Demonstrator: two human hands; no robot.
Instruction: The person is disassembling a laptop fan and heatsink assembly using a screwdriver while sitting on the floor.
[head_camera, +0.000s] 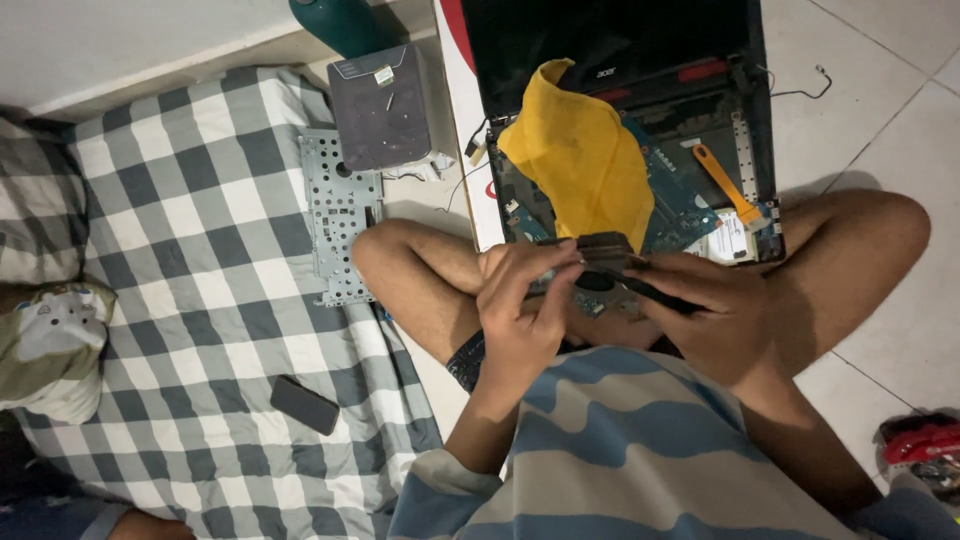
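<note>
My left hand (522, 305) grips a small dark laptop part (607, 251), flat and about palm-sized, held between my knees. My right hand (712, 305) holds a thin black tool (655, 292) whose tip rests against that part. Just beyond my hands lies an opened black laptop (745, 120) with its blue circuit board (675, 190) exposed. A yellow cloth (585, 160) is draped over the board. An orange pry tool (725, 185) lies on the laptop's right side.
A perforated grey metal plate (338, 215) and a dark flat panel (380, 105) lie on the left. A black phone (304, 404) rests on the checked blanket (200, 250). A dark green bottle (345, 25) stands at the top. Red items (920, 445) sit at the right edge.
</note>
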